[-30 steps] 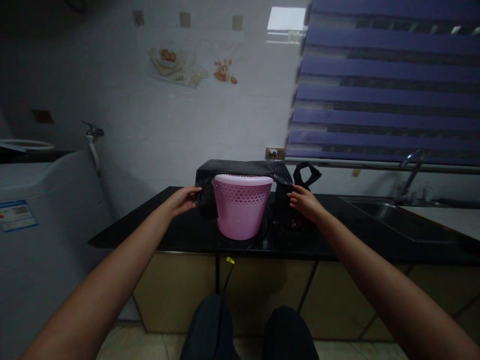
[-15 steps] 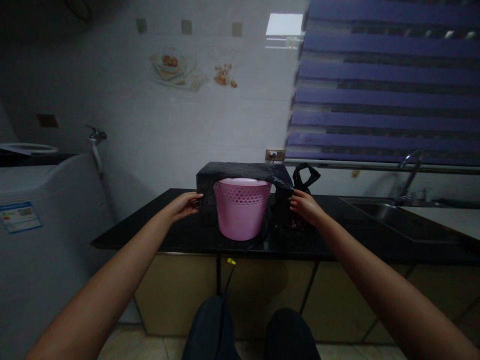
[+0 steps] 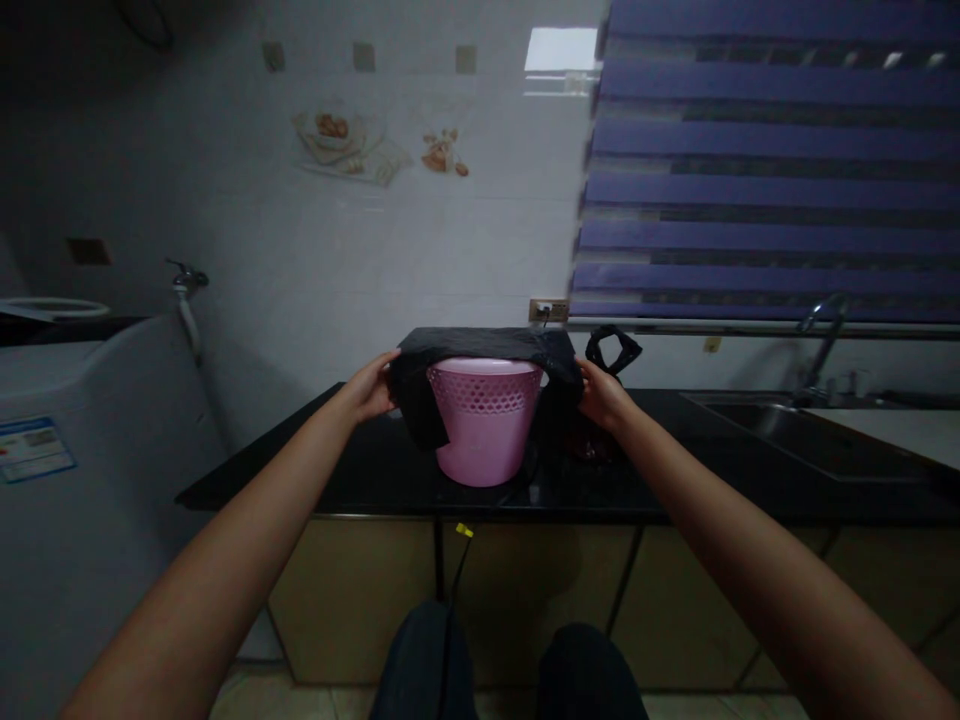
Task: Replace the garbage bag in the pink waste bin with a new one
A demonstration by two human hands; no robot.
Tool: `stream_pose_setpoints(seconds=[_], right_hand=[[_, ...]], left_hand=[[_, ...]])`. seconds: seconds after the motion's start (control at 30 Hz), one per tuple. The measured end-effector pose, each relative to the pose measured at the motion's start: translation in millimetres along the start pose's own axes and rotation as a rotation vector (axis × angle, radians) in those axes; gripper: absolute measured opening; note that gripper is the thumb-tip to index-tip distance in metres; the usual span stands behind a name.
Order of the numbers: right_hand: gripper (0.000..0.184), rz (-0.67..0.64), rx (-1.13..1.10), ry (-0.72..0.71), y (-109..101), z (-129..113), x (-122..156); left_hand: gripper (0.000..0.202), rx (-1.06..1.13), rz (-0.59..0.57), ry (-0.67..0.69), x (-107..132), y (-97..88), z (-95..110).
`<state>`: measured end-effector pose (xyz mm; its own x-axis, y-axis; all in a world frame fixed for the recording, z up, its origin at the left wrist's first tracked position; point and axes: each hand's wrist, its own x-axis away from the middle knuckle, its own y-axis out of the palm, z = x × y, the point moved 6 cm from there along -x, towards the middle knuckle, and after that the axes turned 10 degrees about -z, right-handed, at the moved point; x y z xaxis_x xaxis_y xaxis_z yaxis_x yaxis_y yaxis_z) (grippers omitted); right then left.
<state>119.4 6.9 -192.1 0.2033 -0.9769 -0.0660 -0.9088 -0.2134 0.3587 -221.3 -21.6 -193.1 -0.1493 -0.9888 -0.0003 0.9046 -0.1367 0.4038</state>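
A pink plastic basket (image 3: 481, 435) with a lattice band below its rim stands upright on the black countertop. Draped across its top is a black plastic bag (image 3: 480, 343), whose sides hang down left and right of the basket. My left hand (image 3: 373, 388) grips the bag's left edge, fingers partly behind the plastic. On the opposite side my right hand (image 3: 600, 395) has closed on the bag's right edge. The bag hides the basket's opening. Just behind my right hand, a second black bag with a looped handle (image 3: 613, 350) sits on the counter.
The black countertop (image 3: 300, 470) runs above beige cabinets (image 3: 367, 600). A steel sink (image 3: 772, 430) with a tap (image 3: 821, 340) lies to the right. At left stands a white washing machine (image 3: 112, 420). A wall socket (image 3: 549, 310) with a plug is behind the basket.
Both hands have risen slightly along the bag's sides, the left one also shifting a little right. The bag's left flap now hangs forward over part of the basket's side.
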Motion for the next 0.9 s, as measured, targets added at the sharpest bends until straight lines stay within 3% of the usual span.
stream_pose_setpoints(seconds=[0.2,0.5,0.9], right_hand=[[0.017,-0.040,-0.125,-0.017,18,4,-1],[0.013,0.011,-0.155,-0.051,15,7,-7],[0.011,-0.027,-0.126,-0.085,17,4,-6]], left_hand=[[0.016,0.099,-0.017,0.052,-4,17.1,-3],[0.015,0.137,-0.022,0.059,-8,20.6,-8],[0.015,0.161,-0.049,0.075,-5,29.3,-9]])
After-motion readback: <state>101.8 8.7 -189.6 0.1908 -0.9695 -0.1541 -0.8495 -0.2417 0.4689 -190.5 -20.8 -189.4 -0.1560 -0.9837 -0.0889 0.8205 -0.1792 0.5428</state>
